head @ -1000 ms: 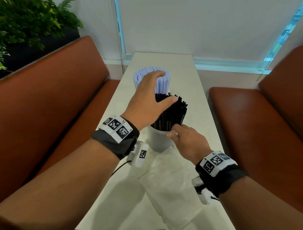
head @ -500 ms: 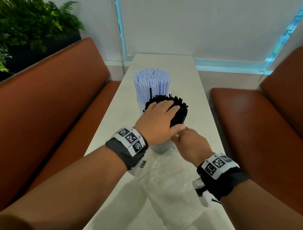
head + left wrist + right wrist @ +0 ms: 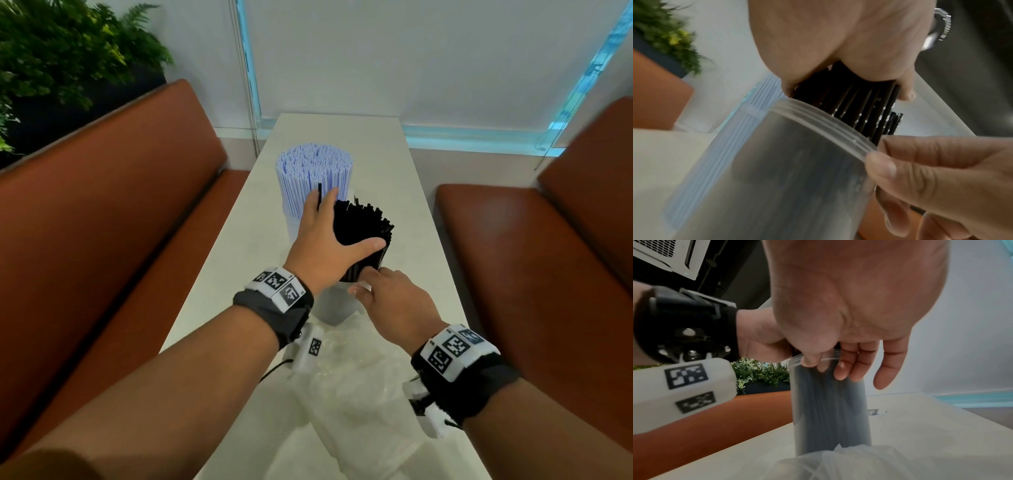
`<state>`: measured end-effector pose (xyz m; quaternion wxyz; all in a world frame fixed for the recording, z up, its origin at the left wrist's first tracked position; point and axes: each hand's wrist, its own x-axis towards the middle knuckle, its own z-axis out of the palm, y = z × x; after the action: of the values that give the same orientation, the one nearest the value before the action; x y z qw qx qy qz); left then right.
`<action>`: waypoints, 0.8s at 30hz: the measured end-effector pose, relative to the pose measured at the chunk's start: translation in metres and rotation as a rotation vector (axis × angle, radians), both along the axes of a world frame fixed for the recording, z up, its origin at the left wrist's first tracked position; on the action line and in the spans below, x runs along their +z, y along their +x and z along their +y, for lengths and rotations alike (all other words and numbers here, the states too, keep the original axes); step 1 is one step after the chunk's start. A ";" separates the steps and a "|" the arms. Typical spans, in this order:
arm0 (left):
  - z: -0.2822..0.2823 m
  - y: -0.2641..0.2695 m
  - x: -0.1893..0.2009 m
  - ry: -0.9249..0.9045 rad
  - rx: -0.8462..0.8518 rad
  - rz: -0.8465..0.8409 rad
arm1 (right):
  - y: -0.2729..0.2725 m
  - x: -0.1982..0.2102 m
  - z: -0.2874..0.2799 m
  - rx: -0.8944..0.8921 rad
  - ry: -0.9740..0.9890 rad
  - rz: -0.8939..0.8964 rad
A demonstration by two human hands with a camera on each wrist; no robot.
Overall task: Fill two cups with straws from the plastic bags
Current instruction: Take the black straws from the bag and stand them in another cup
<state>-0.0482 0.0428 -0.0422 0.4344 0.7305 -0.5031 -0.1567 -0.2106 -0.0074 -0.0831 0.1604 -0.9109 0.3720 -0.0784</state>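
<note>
A bundle of black straws (image 3: 364, 222) stands in a translucent cup (image 3: 330, 305) at mid table. My left hand (image 3: 337, 229) grips the bundle near its top, thumb across the near side and fingers along the far left; one black straw sticks up between the fingers. The left wrist view shows the palm over the black straws (image 3: 849, 104). My right hand (image 3: 363, 284) pinches the cup's rim (image 3: 818, 357), thumb on the edge. Behind stands a second cup (image 3: 291, 226) packed with blue-and-white straws (image 3: 313, 171). An empty clear plastic bag (image 3: 352, 394) lies in front.
The narrow white table (image 3: 342, 137) runs away from me to a wall. Orange-brown benches (image 3: 102, 222) flank it on both sides. A leafy plant (image 3: 51, 51) stands behind the left bench. A small dark label (image 3: 876, 413) lies on the table past the cup.
My left hand came back from the blue-and-white straws, pressed flat on the black straws' tops, and now wraps round that bundle. My right hand stayed on the cup's rim.
</note>
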 end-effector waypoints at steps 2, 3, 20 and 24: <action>-0.004 -0.002 0.001 0.044 0.005 -0.102 | -0.003 -0.001 0.000 -0.005 -0.003 0.002; -0.003 -0.002 0.001 0.062 0.016 -0.164 | -0.004 -0.001 0.000 -0.004 -0.009 0.004; -0.003 0.017 0.022 0.344 -0.128 -0.466 | -0.004 0.001 -0.006 0.026 0.011 0.032; -0.009 0.016 0.019 0.295 -0.114 -0.622 | -0.004 -0.002 -0.006 0.023 0.005 0.017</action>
<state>-0.0319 0.0338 -0.0231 0.1408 0.7688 -0.6234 -0.0217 -0.2150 -0.0134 -0.0853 0.1604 -0.9153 0.3631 -0.0678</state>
